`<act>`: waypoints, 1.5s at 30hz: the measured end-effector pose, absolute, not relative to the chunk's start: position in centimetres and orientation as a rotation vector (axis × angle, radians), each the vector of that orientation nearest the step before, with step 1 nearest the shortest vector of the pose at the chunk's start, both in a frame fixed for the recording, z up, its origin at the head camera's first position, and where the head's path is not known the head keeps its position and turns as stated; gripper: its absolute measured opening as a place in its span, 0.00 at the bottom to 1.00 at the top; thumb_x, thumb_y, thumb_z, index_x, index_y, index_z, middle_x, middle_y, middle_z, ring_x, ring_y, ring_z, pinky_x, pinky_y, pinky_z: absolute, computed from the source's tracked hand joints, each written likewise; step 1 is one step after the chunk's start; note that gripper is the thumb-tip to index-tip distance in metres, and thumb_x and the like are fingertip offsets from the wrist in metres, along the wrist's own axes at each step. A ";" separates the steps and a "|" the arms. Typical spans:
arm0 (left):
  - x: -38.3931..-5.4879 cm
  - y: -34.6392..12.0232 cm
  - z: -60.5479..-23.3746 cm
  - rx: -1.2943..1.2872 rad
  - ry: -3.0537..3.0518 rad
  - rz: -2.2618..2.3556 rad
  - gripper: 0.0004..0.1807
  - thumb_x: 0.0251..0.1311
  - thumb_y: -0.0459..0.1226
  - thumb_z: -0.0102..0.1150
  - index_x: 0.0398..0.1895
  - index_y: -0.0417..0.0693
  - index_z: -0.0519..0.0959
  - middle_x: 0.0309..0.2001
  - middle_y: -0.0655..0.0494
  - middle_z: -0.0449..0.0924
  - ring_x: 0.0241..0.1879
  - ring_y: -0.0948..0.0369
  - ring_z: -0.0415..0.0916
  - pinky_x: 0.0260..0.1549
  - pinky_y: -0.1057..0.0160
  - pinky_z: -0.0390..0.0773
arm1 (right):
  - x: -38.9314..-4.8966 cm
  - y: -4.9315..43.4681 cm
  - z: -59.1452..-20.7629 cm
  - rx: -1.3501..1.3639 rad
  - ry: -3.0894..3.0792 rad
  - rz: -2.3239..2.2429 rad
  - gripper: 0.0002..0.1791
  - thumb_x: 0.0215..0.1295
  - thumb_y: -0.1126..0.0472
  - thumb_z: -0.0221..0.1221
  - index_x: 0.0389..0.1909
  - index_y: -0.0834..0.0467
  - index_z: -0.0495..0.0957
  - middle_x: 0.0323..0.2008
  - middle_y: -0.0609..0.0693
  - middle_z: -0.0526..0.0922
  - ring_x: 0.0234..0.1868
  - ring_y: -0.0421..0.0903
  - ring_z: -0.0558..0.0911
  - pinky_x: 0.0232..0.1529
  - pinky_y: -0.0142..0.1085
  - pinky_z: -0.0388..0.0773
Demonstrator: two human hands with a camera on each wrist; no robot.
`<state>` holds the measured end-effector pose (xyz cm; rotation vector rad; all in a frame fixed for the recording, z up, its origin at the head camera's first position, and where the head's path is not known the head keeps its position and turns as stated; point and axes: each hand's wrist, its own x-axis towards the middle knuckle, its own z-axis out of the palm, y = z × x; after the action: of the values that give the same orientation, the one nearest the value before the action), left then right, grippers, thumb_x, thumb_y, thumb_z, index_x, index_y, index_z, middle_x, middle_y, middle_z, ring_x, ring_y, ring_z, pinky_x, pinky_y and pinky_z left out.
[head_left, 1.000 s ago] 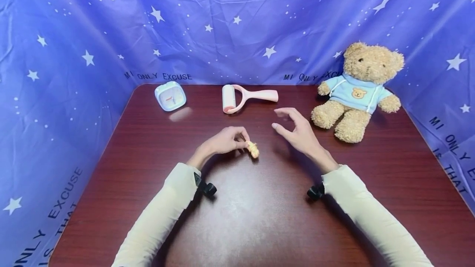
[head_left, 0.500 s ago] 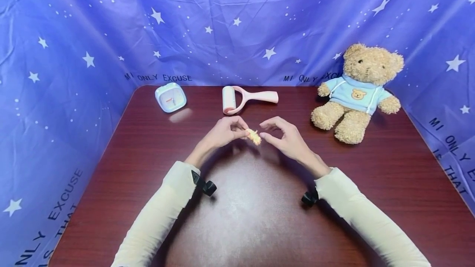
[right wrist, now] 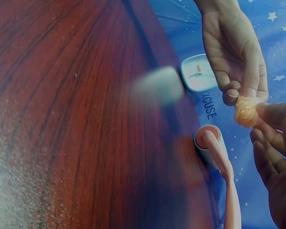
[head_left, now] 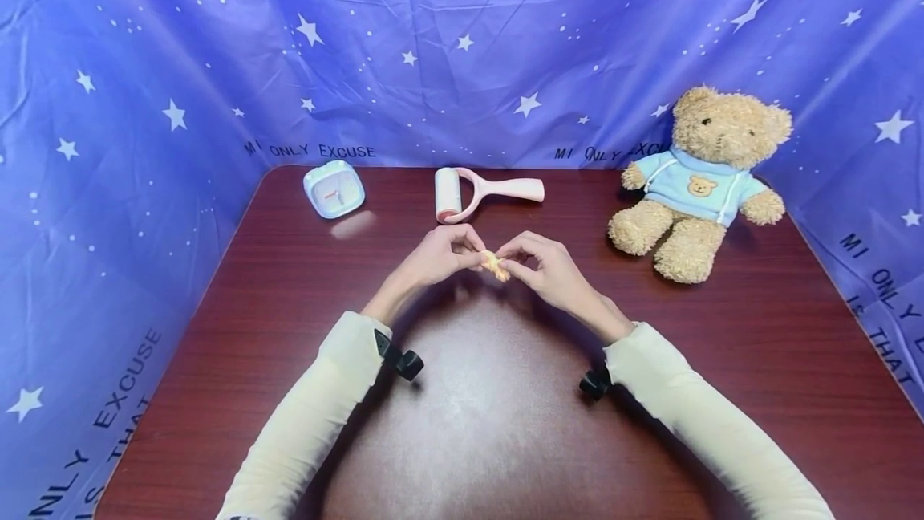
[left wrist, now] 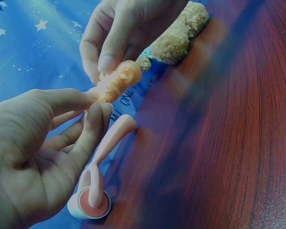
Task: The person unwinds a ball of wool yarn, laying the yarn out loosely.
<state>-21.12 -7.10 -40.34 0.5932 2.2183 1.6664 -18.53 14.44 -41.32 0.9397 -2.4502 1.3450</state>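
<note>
A small yellow-orange bundle (head_left: 494, 266), wound in ridged loops, hangs above the table between both hands. Thumb and fingers of the left hand (head_left: 433, 257) pinch one end of it. From the other side the right hand (head_left: 554, 271) pinches it too, thumb tip pressed on the loops. Close up in the left wrist view, the bundle (left wrist: 118, 82) shows tight wraps and a rounded, shiny end. In the right wrist view the bundle (right wrist: 246, 113) lies between the left hand (right wrist: 238, 47) and the right fingers, which partly cover it.
A pink-handled lint roller (head_left: 491, 187) lies just beyond the hands on the dark red table (head_left: 462, 424). Back left stands a pale blue clock (head_left: 334, 189). A teddy bear (head_left: 696, 183) in a blue top sits back right. Blue star-patterned cloth (head_left: 462, 95) encloses the far sides.
The left hand has lifted the bundle slightly away from the body. The right hand has come in from the right, closing its fingers on the bundle.
</note>
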 end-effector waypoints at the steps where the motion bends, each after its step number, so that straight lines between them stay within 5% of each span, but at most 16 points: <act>1: -21.2 -7.1 -40.3 0.590 2.217 1.671 0.04 0.57 0.28 0.62 0.33 0.36 0.77 0.29 0.44 0.82 0.37 0.37 0.81 0.43 0.42 0.83 | -18.5 14.4 -41.2 0.936 -2.455 1.325 0.04 0.60 0.63 0.64 0.35 0.55 0.83 0.32 0.45 0.81 0.33 0.38 0.78 0.30 0.36 0.81; 10: -21.7 -7.8 -40.2 0.422 2.130 1.876 0.05 0.58 0.27 0.61 0.35 0.34 0.76 0.28 0.51 0.79 0.32 0.50 0.83 0.47 0.40 0.81 | -18.5 15.1 -40.4 0.869 -2.452 1.265 0.03 0.60 0.65 0.64 0.32 0.54 0.81 0.29 0.45 0.80 0.29 0.37 0.75 0.24 0.28 0.74; 15: -21.9 -8.8 -40.0 0.346 2.014 2.034 0.05 0.59 0.26 0.60 0.37 0.32 0.76 0.39 0.52 0.76 0.32 0.60 0.81 0.52 0.37 0.77 | -18.7 15.8 -40.6 0.800 -2.450 1.244 0.02 0.60 0.65 0.64 0.33 0.55 0.81 0.29 0.45 0.81 0.29 0.36 0.74 0.26 0.27 0.74; 25: -21.8 -9.8 -40.0 0.328 2.031 2.001 0.06 0.59 0.25 0.58 0.38 0.31 0.74 0.30 0.52 0.77 0.31 0.61 0.80 0.53 0.36 0.76 | -18.9 17.4 -40.3 0.642 -2.437 1.260 0.01 0.60 0.64 0.64 0.33 0.56 0.82 0.30 0.47 0.83 0.30 0.36 0.76 0.29 0.21 0.74; 36: -21.8 -9.9 -40.3 0.309 1.998 2.061 0.06 0.60 0.24 0.58 0.38 0.30 0.74 0.45 0.39 0.77 0.32 0.60 0.82 0.53 0.37 0.76 | -18.8 18.9 -40.7 0.577 -2.429 1.253 0.01 0.61 0.63 0.64 0.33 0.56 0.82 0.30 0.49 0.84 0.29 0.34 0.76 0.29 0.18 0.74; 45: -21.7 -10.6 -40.0 0.289 2.003 2.072 0.07 0.60 0.25 0.58 0.39 0.28 0.72 0.37 0.48 0.78 0.32 0.62 0.81 0.55 0.35 0.73 | -18.8 21.2 -40.4 0.484 -2.429 1.223 0.04 0.61 0.63 0.64 0.35 0.58 0.82 0.29 0.51 0.84 0.28 0.31 0.75 0.28 0.17 0.73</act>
<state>-21.69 -10.59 -39.96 0.2895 2.0033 2.0722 -18.82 21.21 -40.39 0.4840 -2.4292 1.2231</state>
